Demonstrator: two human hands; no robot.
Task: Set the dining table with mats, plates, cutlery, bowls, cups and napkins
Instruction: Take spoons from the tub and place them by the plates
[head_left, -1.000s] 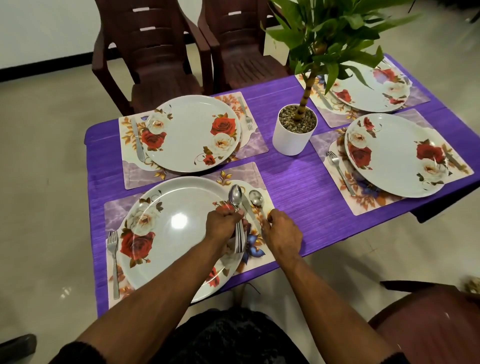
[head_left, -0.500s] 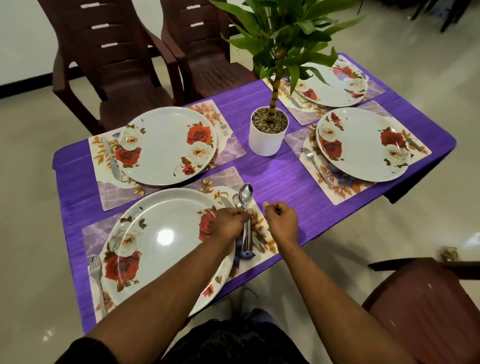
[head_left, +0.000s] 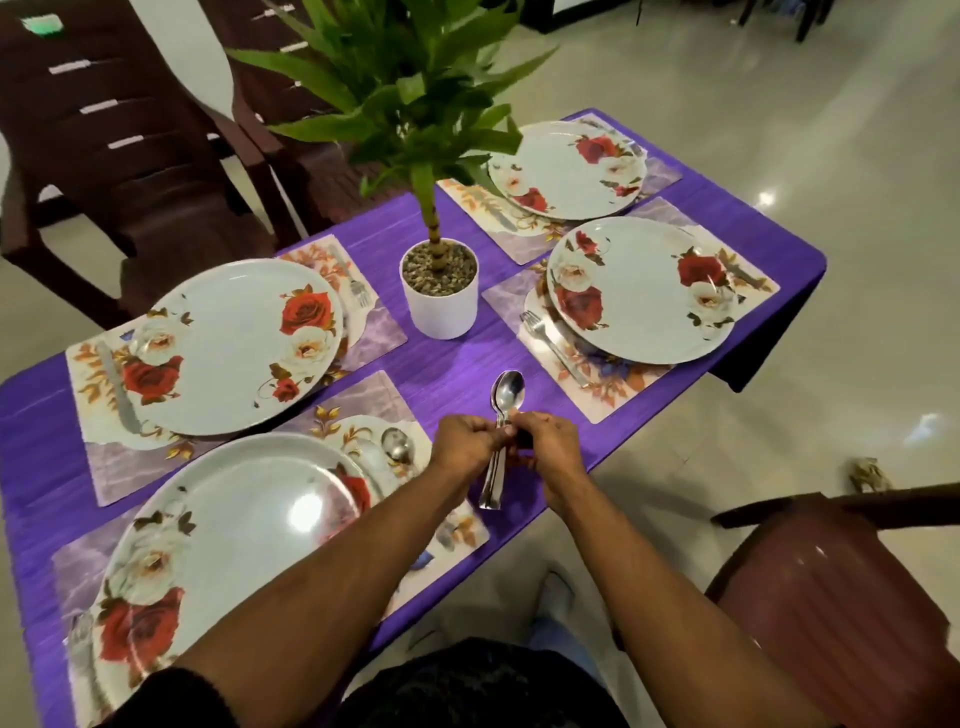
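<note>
— Surface?
— Purple tablecloth (head_left: 447, 374) over a rectangular table, four floral place mats on it, one rose-patterned plate on each: near plate (head_left: 223, 540), far-left plate (head_left: 228, 348), right plate (head_left: 641, 288), far-right plate (head_left: 569, 169).
— In the middle?
— White pot (head_left: 440, 291) filled with pebbles, green plant (head_left: 400, 88) rising out of it.
— Cutlery already down?
— Fork (head_left: 550, 340) on the right mat just left of its plate. Knife (head_left: 117, 387) on the far-left mat, another fork (head_left: 353, 283) beside that plate's far edge. One spoon (head_left: 397, 447) lying on the near mat, right of the near plate.
— Hands?
— Left hand (head_left: 465, 444) curled round a bundle of spoons (head_left: 501, 421), bowls up, handles hanging below the fist. Right hand (head_left: 550, 444) touching it, fingers pinching at the spoon necks. Both held above the table's near edge, between the near mat and the right mat.
— Room?
— Glossy pale tiled floor with light reflections. Two dark brown plastic chairs (head_left: 135, 145) behind the table, a third chair (head_left: 841, 597) at lower right.
</note>
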